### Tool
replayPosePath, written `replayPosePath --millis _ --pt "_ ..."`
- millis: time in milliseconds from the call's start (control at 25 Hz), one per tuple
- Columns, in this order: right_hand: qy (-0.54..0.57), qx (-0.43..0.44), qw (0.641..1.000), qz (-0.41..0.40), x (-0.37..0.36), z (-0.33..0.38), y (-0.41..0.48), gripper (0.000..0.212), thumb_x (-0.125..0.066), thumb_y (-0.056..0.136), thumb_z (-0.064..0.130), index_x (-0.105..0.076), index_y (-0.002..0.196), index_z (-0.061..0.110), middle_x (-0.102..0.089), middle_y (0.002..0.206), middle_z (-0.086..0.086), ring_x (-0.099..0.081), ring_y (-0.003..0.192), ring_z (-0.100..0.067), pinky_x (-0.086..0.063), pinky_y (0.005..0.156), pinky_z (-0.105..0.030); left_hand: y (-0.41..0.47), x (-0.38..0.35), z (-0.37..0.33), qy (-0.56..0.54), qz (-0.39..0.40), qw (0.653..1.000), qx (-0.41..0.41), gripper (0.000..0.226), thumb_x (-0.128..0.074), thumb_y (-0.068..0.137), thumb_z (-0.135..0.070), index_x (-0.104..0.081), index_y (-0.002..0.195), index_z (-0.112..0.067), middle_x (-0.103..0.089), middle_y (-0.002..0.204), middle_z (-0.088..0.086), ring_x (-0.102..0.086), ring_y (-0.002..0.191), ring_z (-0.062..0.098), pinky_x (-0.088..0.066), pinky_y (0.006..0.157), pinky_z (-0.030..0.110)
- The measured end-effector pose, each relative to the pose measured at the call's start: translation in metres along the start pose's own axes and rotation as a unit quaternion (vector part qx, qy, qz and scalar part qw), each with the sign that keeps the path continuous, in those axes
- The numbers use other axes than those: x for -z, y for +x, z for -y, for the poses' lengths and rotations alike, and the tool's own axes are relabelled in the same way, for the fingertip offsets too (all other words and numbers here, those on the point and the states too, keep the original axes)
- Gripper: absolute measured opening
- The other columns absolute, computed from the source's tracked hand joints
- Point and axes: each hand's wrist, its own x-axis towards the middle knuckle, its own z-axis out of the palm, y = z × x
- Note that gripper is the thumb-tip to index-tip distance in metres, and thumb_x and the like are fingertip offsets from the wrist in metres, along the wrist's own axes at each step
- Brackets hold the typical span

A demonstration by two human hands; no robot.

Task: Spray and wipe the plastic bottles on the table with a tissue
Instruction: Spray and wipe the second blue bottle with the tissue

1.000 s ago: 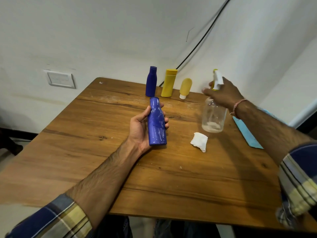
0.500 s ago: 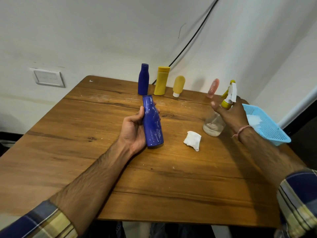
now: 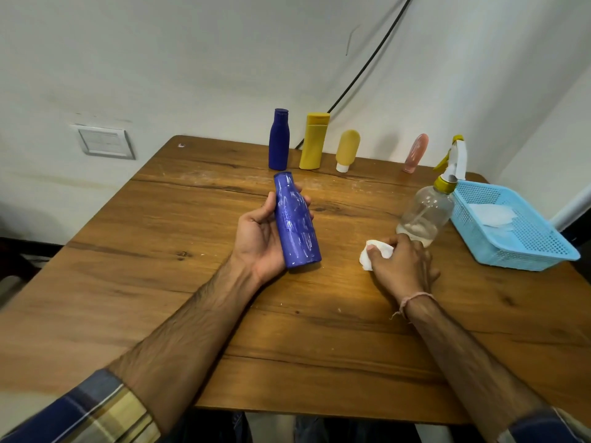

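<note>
My left hand (image 3: pixel 265 231) cradles the blue plastic bottle (image 3: pixel 297 225), fingers curled round its body, neck pointing away from me over the wooden table (image 3: pixel 224 314). Its surface glistens with wet streaks. My right hand (image 3: pixel 403 266) is down on the crumpled tissue (image 3: pixel 372 255), thumb and fingers pinching it, just beside the clear spray bottle (image 3: pixel 425 215).

The risks, as I judge them: the wet bottle could slip through a loose grip (I can't tell whether its base rests on the wood). Lifting the tissue carelessly could knock the sprayer, which stands near the blue basket (image 3: pixel 524 251). So small a wad may also leave streaks near the neck.
</note>
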Motion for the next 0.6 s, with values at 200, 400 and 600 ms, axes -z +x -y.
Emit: replayPosePath --millis 200,400,600 --pt "0.263 0.161 0.951 -0.031 0.015 0.035 -0.005 0.010 -0.066 0.094 0.019 -0.060 0.101 0.018 -0.061 0.097 0.009 -0.060 0.093 -0.007 -0.049 0.074 -0.020 0.004 -0.001 0.000 0.012 -0.038 0.999 0.014 0.053 -0.050 0.102 -0.037 -0.052 0.148 -0.011 -0.066 0.119 0.015 -0.061 0.104 0.027 -0.027 0.121 0.044" --pt "0.075 0.466 0.880 -0.049 0.007 0.094 -0.019 0.014 -0.070 0.088 0.007 -0.072 0.102 0.010 -0.065 0.099 -0.007 -0.058 0.094 -0.019 -0.047 0.079 -0.025 0.000 -0.010 0.004 -0.006 -0.040 0.998 0.039 0.046 -0.046 0.106 -0.036 -0.059 0.134 -0.003 -0.066 0.116 0.016 -0.064 0.105 0.027 -0.036 0.118 0.042" --pt "-0.029 0.604 0.794 0.063 0.002 0.066 -0.054 0.021 -0.067 0.085 -0.002 -0.072 0.103 0.007 -0.065 0.100 -0.011 -0.056 0.096 -0.026 -0.055 0.070 -0.041 0.002 -0.008 0.001 0.015 -0.063 0.998 0.020 0.048 -0.046 0.105 -0.038 -0.056 0.139 -0.006 -0.068 0.108 0.016 -0.066 0.099 0.025 -0.052 0.096 0.041"
